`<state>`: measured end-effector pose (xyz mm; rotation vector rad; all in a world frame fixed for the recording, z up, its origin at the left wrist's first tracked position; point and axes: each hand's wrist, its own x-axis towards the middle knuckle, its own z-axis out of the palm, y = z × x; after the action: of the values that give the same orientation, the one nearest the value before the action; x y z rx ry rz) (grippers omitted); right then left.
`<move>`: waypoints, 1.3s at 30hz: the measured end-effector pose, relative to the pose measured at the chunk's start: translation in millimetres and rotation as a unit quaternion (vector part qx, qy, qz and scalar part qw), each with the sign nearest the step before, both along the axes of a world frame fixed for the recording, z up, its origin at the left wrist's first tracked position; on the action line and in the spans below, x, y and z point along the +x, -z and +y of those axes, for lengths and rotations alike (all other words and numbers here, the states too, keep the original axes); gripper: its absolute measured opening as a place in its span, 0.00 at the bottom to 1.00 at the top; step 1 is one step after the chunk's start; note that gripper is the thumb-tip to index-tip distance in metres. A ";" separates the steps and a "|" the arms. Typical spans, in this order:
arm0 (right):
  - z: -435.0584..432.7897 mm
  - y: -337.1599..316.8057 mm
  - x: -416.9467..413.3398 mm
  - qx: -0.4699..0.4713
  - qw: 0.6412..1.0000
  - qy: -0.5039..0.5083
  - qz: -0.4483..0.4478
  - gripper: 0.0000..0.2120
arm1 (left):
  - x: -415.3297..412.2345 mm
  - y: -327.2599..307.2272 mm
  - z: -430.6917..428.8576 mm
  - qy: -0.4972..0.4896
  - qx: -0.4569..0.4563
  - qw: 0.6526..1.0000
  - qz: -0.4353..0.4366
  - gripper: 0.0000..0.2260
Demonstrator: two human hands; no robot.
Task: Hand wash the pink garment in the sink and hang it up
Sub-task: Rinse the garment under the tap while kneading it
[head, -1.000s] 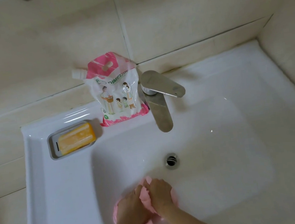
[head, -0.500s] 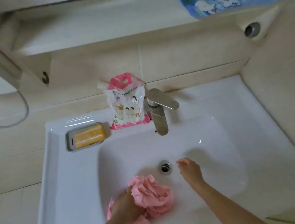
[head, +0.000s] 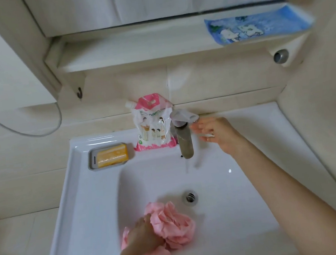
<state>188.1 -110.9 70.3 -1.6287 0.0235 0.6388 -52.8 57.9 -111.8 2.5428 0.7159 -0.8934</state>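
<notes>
The pink garment (head: 170, 224) lies bunched up in the white sink (head: 99, 199), just left of the drain (head: 190, 197). My left hand (head: 144, 235) grips the bunch from its left side, fingers curled into the cloth. My right hand (head: 216, 133) is up at the metal faucet (head: 184, 138), fingers straight and spread, fingertips at the end of the lever (head: 183, 116). A thin stream of water falls below the spout.
A pink and white detergent pouch (head: 153, 127) stands left of the faucet. An orange soap bar in a grey dish (head: 110, 155) sits on the sink's left rim. A hook (head: 79, 92) hangs under the shelf, which holds a blue patterned pack (head: 256, 25).
My right hand left the garment and rose from near the drain to the faucet lever. Water now runs from the spout. My left hand keeps its hold on the garment.
</notes>
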 end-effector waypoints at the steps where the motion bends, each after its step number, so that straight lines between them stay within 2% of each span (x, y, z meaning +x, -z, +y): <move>1: -5.1 9.7 -0.8 -0.001 1.000 0.013 -0.009 0.14 | 0.4 -0.5 0.2 -0.001 -0.002 1.000 -0.002 0.38; 4: -21.7 63.6 -13.0 -0.034 0.992 0.116 0.021 0.09 | -0.1 -2.2 0.3 -0.003 -0.004 1.000 0.010 0.39; 6: -32.8 115.5 -31.4 -0.122 0.984 0.106 0.076 0.08 | -0.2 -3.3 -0.8 -0.008 -0.002 1.000 0.007 0.38; 9: -42.4 189.6 -68.1 -0.276 0.952 -0.053 0.120 0.15 | -0.9 -5.7 -3.7 0.001 0.003 1.000 -0.001 0.35; 13: -34.7 236.4 -94.4 -0.420 0.865 -0.275 0.019 0.30 | -2.9 -4.6 -2.4 0.018 0.011 1.000 -0.010 0.34; 16: -25.7 249.5 -97.5 -0.439 0.840 -0.317 -0.008 0.33 | -5.7 2.6 0.9 -0.006 -0.005 1.000 -0.003 0.37; 20: -20.6 258.5 -104.9 -0.469 0.807 -0.356 -0.035 0.31 | -5.8 7.7 1.5 -0.007 0.001 1.000 0.000 0.36; 26: -24.2 263.8 -122.7 -0.487 0.780 -0.378 -0.111 0.31 | -5.2 6.6 1.3 -0.002 0.006 1.000 0.000 0.36; 32: -16.5 263.4 -126.7 -0.496 0.774 -0.373 -0.120 0.31 | -5.3 7.8 2.6 0.006 0.004 1.000 -0.002 0.36; 36: -16.3 257.9 -127.7 -0.444 0.839 -0.308 -0.071 0.28 | -5.2 10.2 4.2 0.007 -0.012 1.000 -0.008 0.35; 39: -22.0 250.1 -121.8 -0.404 0.882 -0.240 -0.019 0.27 | 2.7 12.4 2.2 0.069 -0.034 0.997 -0.027 0.33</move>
<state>66.3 -132.9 -179.8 -2.4944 -0.1710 1.0671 -50.0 60.1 -124.2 2.5694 0.4899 -0.8734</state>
